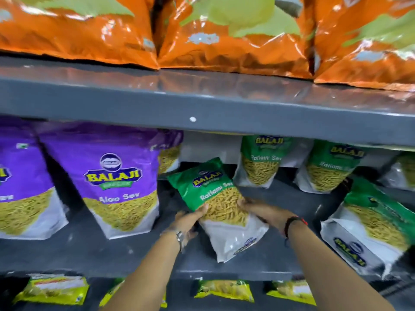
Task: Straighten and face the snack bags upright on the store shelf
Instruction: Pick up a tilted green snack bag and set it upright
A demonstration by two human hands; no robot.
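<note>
A green Ratlami Sev bag (208, 187) leans back and to the left on the dark middle shelf (89, 250), its white bottom near the front edge. My left hand (187, 223) grips its left side and my right hand (262, 211) grips its right side. Behind it stand two upright green Ratlami Sev bags (260, 162) (330, 169). Another green bag (368, 232) lies tilted over at the right. Two purple Aloo Sev bags (116, 180) (20, 187) stand upright on the left.
The grey upper shelf (202, 102) hangs just above the bags and carries big orange bags (235, 41). Yellow-green packets (224, 290) lie on the shelf below. Bare shelf shows between the purple bags and the held bag.
</note>
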